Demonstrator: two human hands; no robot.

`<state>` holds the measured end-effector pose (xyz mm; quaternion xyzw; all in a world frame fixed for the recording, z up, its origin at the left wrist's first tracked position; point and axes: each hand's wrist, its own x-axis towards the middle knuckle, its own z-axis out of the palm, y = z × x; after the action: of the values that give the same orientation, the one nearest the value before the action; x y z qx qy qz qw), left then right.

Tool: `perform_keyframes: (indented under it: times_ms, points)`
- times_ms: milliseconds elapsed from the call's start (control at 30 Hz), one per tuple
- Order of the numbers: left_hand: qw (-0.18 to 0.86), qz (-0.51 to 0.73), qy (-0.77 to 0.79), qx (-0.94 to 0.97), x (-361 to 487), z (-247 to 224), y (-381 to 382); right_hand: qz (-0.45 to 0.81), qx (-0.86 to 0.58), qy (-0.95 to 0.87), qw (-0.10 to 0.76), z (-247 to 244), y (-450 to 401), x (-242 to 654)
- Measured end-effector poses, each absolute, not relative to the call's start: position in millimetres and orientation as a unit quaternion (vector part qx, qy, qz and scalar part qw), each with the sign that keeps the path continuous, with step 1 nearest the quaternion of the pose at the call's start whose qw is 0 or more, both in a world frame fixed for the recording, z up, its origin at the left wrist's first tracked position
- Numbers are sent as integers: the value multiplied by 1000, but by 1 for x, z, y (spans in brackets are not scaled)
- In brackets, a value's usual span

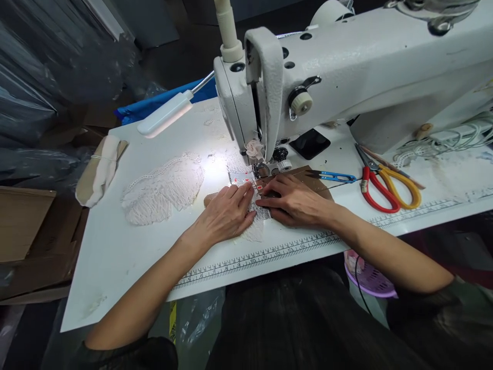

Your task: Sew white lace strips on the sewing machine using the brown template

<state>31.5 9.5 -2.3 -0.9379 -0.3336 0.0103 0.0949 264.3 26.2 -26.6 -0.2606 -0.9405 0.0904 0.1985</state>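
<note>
A piece of white lace (253, 232) lies under the needle area of the white sewing machine (327, 67), with small red marks near the presser foot. My left hand (227, 210) rests flat on the lace, fingers stretched toward the foot. On the other side, my right hand (296, 200) has its fingers bent and closed at the lace's right edge, close to the foot. A brown board (318, 187) shows partly beneath my right hand. The needle tip is too small to make out.
Left of my hands lies a gathered lace piece (165, 187); a bundled white strip (102, 169) sits at the table's left edge. Blue thread snips (335, 177), red-and-yellow scissors (385, 180) and a black phone (310, 144) lie at right. A lamp (165, 114) lights the table; a ruler tape (265, 257) edges it.
</note>
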Motion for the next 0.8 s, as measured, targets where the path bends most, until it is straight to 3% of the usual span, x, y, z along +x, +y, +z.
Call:
perform_keyframes:
  times_ms: [367,800]
  points:
    - [107,64,-359,-925,39,0,24,71,-297,-932,196,-30,32,263]
    - [-13,-105,-396,-912,28,-18,30,96,-343,-914,195,-29,29,262]
